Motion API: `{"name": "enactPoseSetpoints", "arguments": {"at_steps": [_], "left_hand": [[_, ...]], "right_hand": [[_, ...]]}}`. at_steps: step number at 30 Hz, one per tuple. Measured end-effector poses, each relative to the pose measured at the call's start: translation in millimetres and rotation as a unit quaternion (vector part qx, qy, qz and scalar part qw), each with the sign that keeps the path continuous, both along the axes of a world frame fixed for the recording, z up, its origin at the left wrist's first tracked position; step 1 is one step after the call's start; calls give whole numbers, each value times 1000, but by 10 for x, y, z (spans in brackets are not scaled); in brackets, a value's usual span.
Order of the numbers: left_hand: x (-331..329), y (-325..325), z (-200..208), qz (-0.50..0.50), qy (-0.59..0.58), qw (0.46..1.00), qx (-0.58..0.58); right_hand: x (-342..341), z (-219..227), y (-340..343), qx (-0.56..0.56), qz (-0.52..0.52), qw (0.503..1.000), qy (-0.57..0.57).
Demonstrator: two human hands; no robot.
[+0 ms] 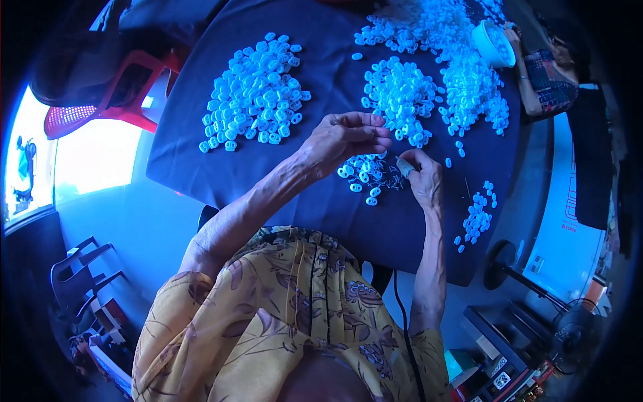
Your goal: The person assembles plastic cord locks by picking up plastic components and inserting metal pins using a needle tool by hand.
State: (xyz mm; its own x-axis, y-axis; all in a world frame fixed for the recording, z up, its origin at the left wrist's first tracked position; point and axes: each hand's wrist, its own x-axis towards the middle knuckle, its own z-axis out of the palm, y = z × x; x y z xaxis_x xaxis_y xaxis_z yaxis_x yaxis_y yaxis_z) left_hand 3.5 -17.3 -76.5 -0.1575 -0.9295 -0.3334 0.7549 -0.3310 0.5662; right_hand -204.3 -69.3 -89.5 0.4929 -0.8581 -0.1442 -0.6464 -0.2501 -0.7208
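Note:
My left hand (348, 137) hovers over a dark-covered round table (321, 201), fingertips pinched together at the near edge of a middle pile of small white plastic pieces (402, 97). Whether anything sits between the fingers is too small to see. My right hand (423, 177) is closed around a small pale tool (405, 166), its tip pointing left. Between and just below both hands lies a small scatter of the same pieces mixed with thin metal bits (365, 175).
More white pieces lie in a left heap (254, 94), a right heap (472, 94), a far heap (429, 27) and a little cluster (477, 218). Another person's arm (546, 84) holds a white bowl (495, 43) at the far right. A red chair (114, 100) stands left, a fan (569, 328) lower right.

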Motion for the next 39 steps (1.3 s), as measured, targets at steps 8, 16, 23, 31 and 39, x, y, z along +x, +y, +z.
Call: {"name": "enactPoseSetpoints", "arguments": {"at_steps": [8, 16, 23, 31, 39], "left_hand": [[-16, 25, -34, -22, -72, 997, -8], [-21, 73, -87, -52, -142, 989, -3], [-172, 22, -68, -43, -127, 991, -5], [-289, -91, -50, -79, -225, 967, -94], [-335, -107, -153, -72, -219, 971, -61]], "right_hand": [[-24, 25, -57, 4, -23, 997, -73], [-5, 105, -30, 36, -55, 994, -87], [81, 446, 82, 37, -83, 989, -112], [147, 643, 138, -106, 0, 992, -67], [76, 339, 86, -62, -49, 989, -121]]}}
